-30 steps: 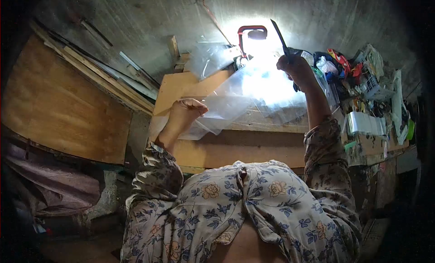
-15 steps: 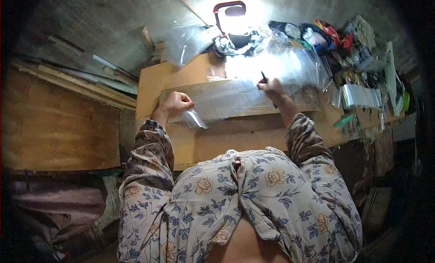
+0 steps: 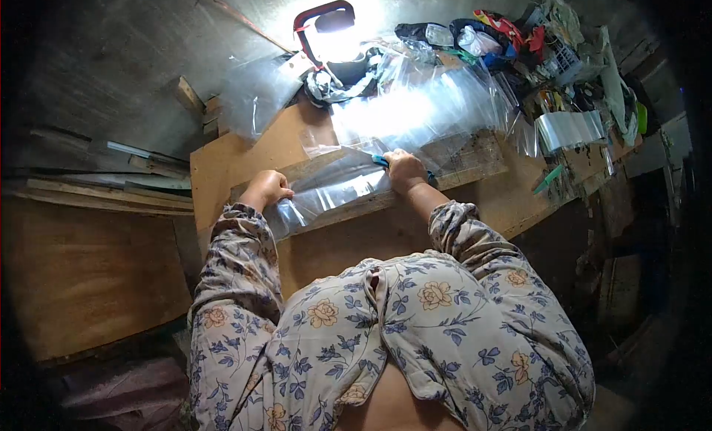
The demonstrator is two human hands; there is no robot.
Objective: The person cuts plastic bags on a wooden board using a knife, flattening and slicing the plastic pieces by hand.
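Observation:
A clear plastic sheet (image 3: 337, 190) stretches across a wooden board (image 3: 463, 179) on the bench. My left hand (image 3: 268, 189) is closed at the sheet's left end, fingers pinching the film, and a folded flap hangs below it. Toward the sheet's right end, my right hand (image 3: 406, 170) is wrapped round a slim tool (image 3: 380, 160) with a teal and dark handle. Its working end is hard to make out against the shiny film. More clear plastic sheets (image 3: 423, 108) lie just behind, bright with glare.
A lit lamp (image 3: 334, 41) with a red and black frame stands at the back. Bags and plastic bundles (image 3: 489, 41) crowd the back right. Nearer are a clear roll (image 3: 569, 130) and a green-handled item (image 3: 549, 179). Wooden strips (image 3: 111, 193) lie at left.
The view has shifted, so the bench sits further left. My right hand has turned and come down onto the sheet with the tool, which was pointing up before. My left hand still pinches the film.

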